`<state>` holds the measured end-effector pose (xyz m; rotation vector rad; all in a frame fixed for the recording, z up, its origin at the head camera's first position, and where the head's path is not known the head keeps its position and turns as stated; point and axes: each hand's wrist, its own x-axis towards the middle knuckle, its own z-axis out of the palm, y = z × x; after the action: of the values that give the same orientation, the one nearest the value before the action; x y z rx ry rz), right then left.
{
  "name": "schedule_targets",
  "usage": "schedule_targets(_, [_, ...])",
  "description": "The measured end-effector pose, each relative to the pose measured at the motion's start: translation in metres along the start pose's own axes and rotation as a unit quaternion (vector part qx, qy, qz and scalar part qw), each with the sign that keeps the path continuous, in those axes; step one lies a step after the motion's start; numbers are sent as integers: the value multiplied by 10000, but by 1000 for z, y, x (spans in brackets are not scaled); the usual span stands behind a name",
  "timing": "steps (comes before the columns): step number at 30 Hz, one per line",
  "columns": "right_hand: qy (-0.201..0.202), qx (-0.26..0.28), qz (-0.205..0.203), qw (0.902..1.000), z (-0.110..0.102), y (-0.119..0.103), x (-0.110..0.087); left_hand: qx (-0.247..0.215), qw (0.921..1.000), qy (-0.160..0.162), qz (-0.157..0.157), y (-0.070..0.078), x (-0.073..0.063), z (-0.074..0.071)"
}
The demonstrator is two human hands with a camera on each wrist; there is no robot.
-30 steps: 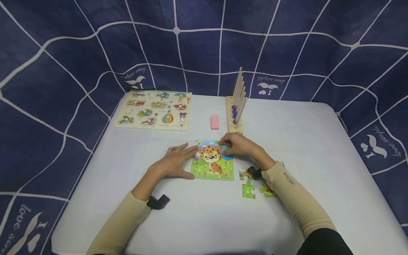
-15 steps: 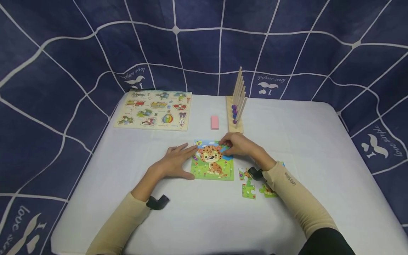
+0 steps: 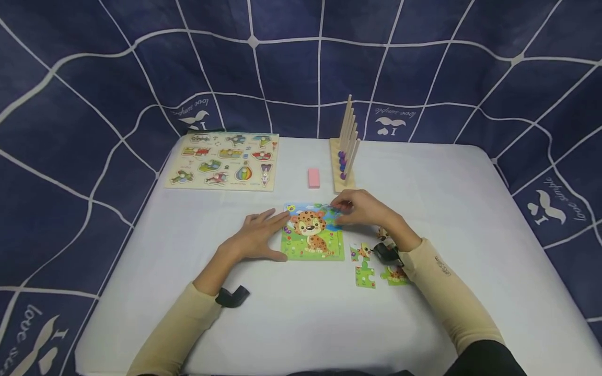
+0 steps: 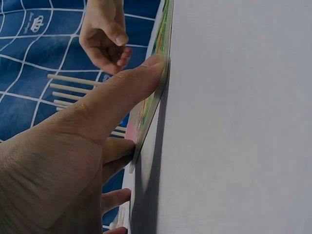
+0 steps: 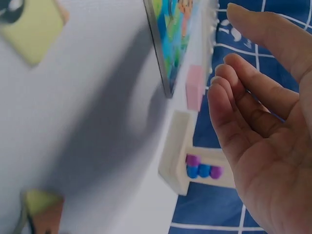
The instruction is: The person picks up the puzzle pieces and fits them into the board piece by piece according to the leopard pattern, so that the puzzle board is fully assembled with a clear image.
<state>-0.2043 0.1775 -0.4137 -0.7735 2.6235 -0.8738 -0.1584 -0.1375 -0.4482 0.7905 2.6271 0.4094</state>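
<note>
A leopard jigsaw puzzle (image 3: 311, 235) lies in front of me on the white table. My left hand (image 3: 256, 237) rests along its left side, fingers spread and fairly straight. In the left wrist view the thumb (image 4: 129, 85) presses on the puzzle board's edge. By the upper right corner of the board is my right hand (image 3: 367, 209). The right wrist view shows that hand's fingers (image 5: 224, 105) loosely bent, with nothing between them and a gap to the board (image 5: 168, 53). Several loose jigsaw pieces (image 3: 365, 275) lie to the right, some partly behind the right wrist.
Behind the puzzle stand a pink block (image 3: 313, 178) and a wooden peg stand (image 3: 336, 169) with upright rods and purple and blue beads. A wooden vehicle peg puzzle (image 3: 221, 161) lies at the back left. A blue checked cloth (image 3: 282, 68) hangs behind the table.
My right hand has come off the puzzle's upper right corner and shifted slightly right, uncovering more of that corner. The left hand stays in place. The head view has shifted a little.
</note>
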Motion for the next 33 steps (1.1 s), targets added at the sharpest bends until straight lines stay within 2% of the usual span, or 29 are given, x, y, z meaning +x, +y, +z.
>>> schedule_targets(9, [-99,-151,111,9998,-3,7,-30,-71,10000,-30,26,2,-1,-1])
schedule_targets(18, [-336,-182,439,9983,-1,11,-54,-246,9996,-142,-1,1,1,0])
schedule_targets(26, [-678,-62,462,9966,9,18,-71,-314,9995,-103,-3,2,0,0])
schedule_targets(33, [-687,-32,504,9964,15,20,-81,-229,9997,-116,-33,1,0,0])
